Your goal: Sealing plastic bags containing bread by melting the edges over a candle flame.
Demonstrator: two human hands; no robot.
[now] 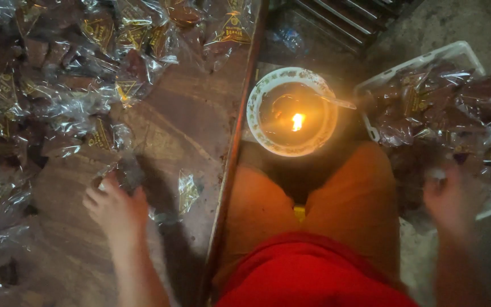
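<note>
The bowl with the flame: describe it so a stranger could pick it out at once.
Start at the wooden board strewn with clear packets, and follow its right edge. Just past that edge, ahead of the person's orange-clad knees, sits a round bowl. It alone has a pale patterned rim, and a small flame burns inside.

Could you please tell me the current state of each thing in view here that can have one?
flame: lit, burning in the bowl.
bowl: upright, between the knees, holding dark liquid.
white crate: filled with wrapped packets.
wrapped packets: heaped loosely on the wooden board.
left hand: fingers on a clear packet on the wooden board.
right hand: blurred, at the crate's near edge; grip unclear.
</note>
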